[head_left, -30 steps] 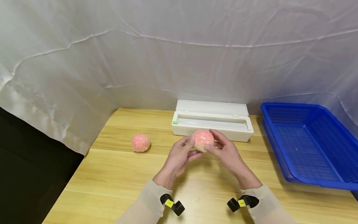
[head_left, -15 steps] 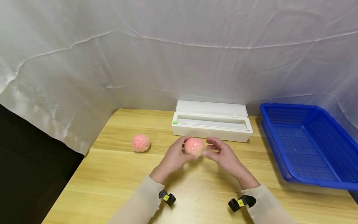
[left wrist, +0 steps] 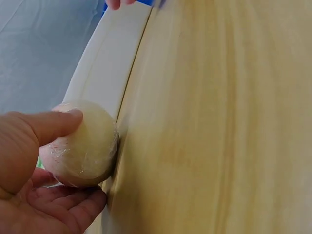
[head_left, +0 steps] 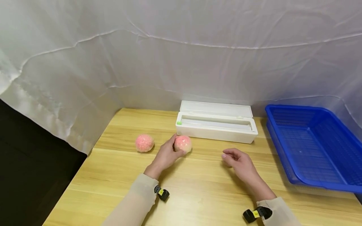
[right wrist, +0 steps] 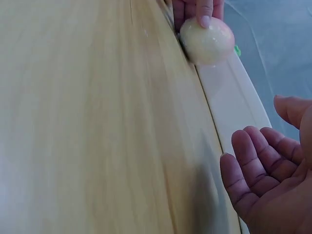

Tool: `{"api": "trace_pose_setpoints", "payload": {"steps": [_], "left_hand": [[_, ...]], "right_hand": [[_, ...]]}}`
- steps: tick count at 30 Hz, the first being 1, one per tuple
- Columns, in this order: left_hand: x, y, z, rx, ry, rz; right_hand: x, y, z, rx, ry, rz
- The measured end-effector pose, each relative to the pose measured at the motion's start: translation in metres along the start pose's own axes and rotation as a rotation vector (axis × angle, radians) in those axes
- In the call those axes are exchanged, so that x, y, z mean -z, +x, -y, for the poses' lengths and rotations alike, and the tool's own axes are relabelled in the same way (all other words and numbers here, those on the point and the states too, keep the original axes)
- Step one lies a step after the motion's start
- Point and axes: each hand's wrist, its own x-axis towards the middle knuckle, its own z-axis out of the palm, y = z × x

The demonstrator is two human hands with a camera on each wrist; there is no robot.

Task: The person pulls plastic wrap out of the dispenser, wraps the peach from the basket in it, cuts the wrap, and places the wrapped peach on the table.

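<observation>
A pink-and-cream ball (head_left: pixel 183 143), peach-like and wrapped in clear film, is low over the table just in front of the white box. My left hand (head_left: pixel 165 156) holds it from the left, with the thumb on the near side. In the left wrist view, the thumb lies over the cream part of the wrapped ball (left wrist: pixel 92 146) and the fingers are beneath it. Whether it touches the table is hard to tell. My right hand (head_left: pixel 240 164) hovers to the right with nothing in it, its fingers (right wrist: pixel 256 170) loosely bent. Left of my left hand sits a similar pink ball (head_left: pixel 144 143).
At the back stands a long white cling film box (head_left: pixel 216 131) with its lid (head_left: pixel 216 108) raised and a green tab at its left end. A blue plastic basket (head_left: pixel 291 163) occupies the right side. A pale curtain (head_left: pixel 181 69) hangs behind the wooden table (head_left: pixel 113 188).
Both hands held the wrapped ball at first; the right hand has let go and drawn away rightward. My left hand has carried the ball left and lower, nearer the other ball.
</observation>
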Motion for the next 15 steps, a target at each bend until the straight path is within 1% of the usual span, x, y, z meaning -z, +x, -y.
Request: {"api": "trace_pose_setpoints", "payload": {"steps": [5, 9, 10, 12, 13, 15], "left_hand": [[-0.004, -0.001, -0.001, -0.028, -0.012, 0.005], [-0.006, -0.004, 0.000, -0.049, -0.021, -0.008], [-0.006, -0.006, 0.000, -0.048, -0.008, -0.018], [-0.004, -0.013, 0.001, -0.050, 0.044, -0.050], [-0.002, -0.017, 0.002, -0.052, 0.088, -0.068], [0.003, -0.029, 0.004, -0.082, 0.203, -0.108]], "right_hand": [[0.006, -0.004, -0.003, -0.017, -0.015, -0.015], [0.006, -0.006, -0.004, -0.021, -0.027, -0.018], [0.007, -0.007, -0.004, -0.014, -0.054, -0.028], [0.008, -0.010, -0.005, 0.014, -0.136, -0.055], [0.009, -0.011, -0.006, 0.038, -0.198, -0.073], [0.013, -0.016, -0.008, 0.098, -0.357, -0.112]]}}
